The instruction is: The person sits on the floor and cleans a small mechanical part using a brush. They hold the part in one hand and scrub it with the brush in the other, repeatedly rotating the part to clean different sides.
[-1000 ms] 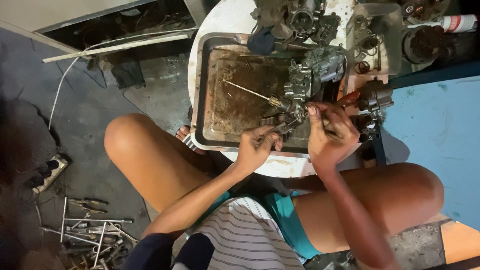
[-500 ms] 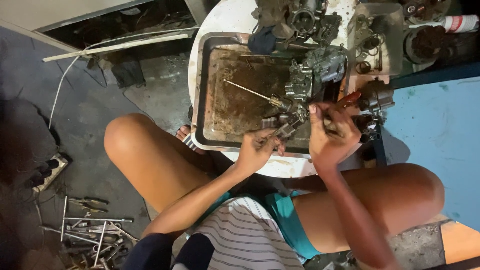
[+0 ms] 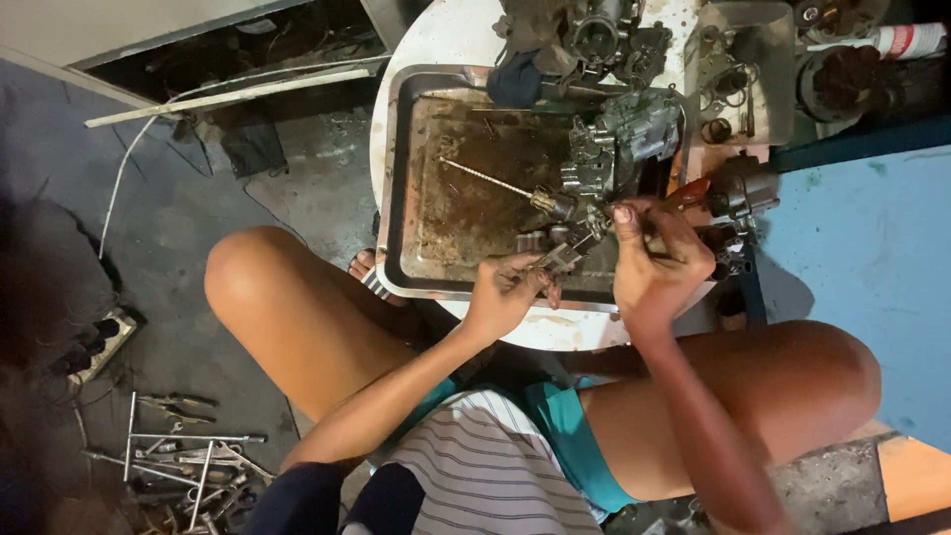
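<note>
We're holding a small metal part (image 3: 563, 250) over the near right corner of the tray (image 3: 392, 198), and both hands are meeting on it. Our left hand (image 3: 503, 293) is gripping its lower end, fingers curled shut around it. Our right hand (image 3: 656, 260) is closing on the upper end, thumb and fingertips pinched together, though what exactly they're pinching is too small to make out. The part is looking like solid metal, stiff and fairly light for one hand, and probably greasy, so slippery; we're judging that a firm pinch on its blocky body is the safest hold, not its thin projecting bits.

Just beyond it a thin rod (image 3: 485, 178) with a brass-coloured end is lying slanted across the tray's rusty, stained floor. At the tray's far right side a bigger grey engine piece (image 3: 626, 139) is sitting, touching or nearly touching our work. A reddish tool handle (image 3: 687, 193) is showing just past the right hand.

The tray is resting on a round white table (image 3: 436, 40), crowded at the back with more dark machine parts (image 3: 594, 30) and a white spray can (image 3: 897, 40). We're sitting with knees either side of the table. Down on the dark floor to the left, wrenches (image 3: 178, 456) are lying in a loose heap, and a power strip (image 3: 99, 342) is sitting beside them.
</note>
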